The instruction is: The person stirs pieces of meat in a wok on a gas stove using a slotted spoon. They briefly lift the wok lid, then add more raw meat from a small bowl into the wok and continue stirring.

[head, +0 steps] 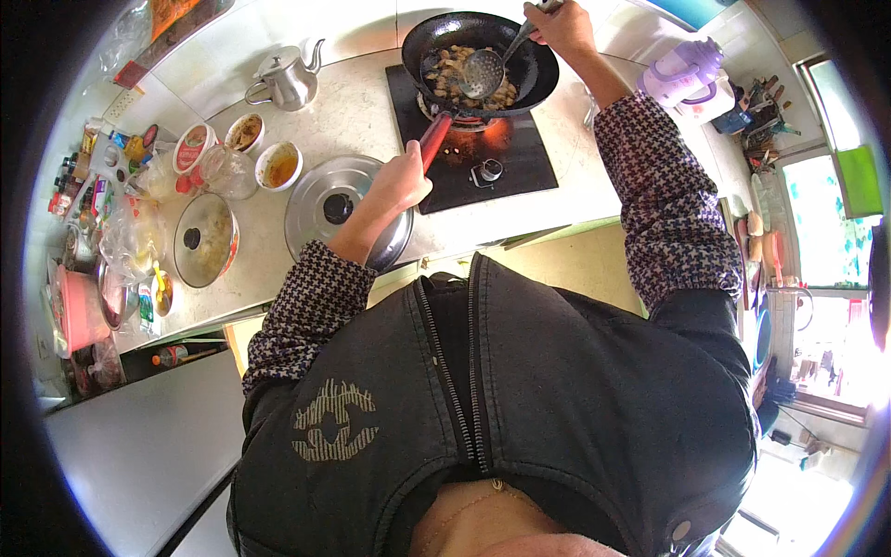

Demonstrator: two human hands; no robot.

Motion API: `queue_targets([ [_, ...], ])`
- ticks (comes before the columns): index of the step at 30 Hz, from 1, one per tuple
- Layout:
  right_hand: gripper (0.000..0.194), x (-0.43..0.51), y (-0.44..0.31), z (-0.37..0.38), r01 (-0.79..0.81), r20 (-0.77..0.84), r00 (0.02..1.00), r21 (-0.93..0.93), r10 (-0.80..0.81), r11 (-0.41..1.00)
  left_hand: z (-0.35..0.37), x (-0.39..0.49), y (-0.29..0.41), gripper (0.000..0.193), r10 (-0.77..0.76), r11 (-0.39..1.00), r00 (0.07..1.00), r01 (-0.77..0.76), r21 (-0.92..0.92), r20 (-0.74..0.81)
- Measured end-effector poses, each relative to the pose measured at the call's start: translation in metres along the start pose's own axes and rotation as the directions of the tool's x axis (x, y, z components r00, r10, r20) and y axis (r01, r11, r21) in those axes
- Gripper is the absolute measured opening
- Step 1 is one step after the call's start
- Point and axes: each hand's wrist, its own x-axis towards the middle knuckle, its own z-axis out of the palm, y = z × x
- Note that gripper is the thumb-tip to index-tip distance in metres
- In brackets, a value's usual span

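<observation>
My left hand (400, 179) grips the red handle (436, 136) of a black wok (536, 76). Browned food pieces (445, 69), perhaps meat, lie across the wok's bottom. In my right hand (562, 29), raised at the wok's far right rim, is the handle of a metal slotted skimmer (483, 74). Its perforated bowl is down among the pieces. Beneath the wok a black electric cooktop (515, 153) glows orange-red, and a silver knob (491, 169) sits near its front. Just below my left forearm rests a large metal lid (313, 188) with a black knob.
A steel kettle (289, 78) stands against the tiled wall. Left of the lid are two bowls with sauce (279, 166) (245, 132), a glass jar (227, 171) and a glass-lidded pot (207, 240). At the right stands a purple thermos flask (682, 69).
</observation>
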Motion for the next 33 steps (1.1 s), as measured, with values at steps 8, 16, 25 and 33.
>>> queue_targets([
  [8,0.025,0.013,0.002,0.002,-0.019,0.109,0.993,-0.139,0.034,0.990,-0.001,0.002,0.002,0.051,-0.014,1.000,1.000,0.014,0.003,0.002],
  [16,0.024,0.040,0.034,0.007,-0.075,0.137,0.989,0.112,0.059,0.991,-0.003,0.004,0.010,0.054,-0.018,1.000,1.000,0.018,0.007,0.015],
  [25,0.020,0.030,0.031,0.011,-0.134,0.166,0.976,-0.038,0.138,0.990,-0.003,0.002,0.012,0.031,-0.012,1.000,1.000,0.012,0.002,-0.024],
  [33,0.027,0.008,0.012,-0.016,-0.133,0.001,0.991,0.074,0.133,0.988,0.002,-0.004,0.011,0.038,-0.032,0.999,0.999,0.032,0.018,0.016],
])
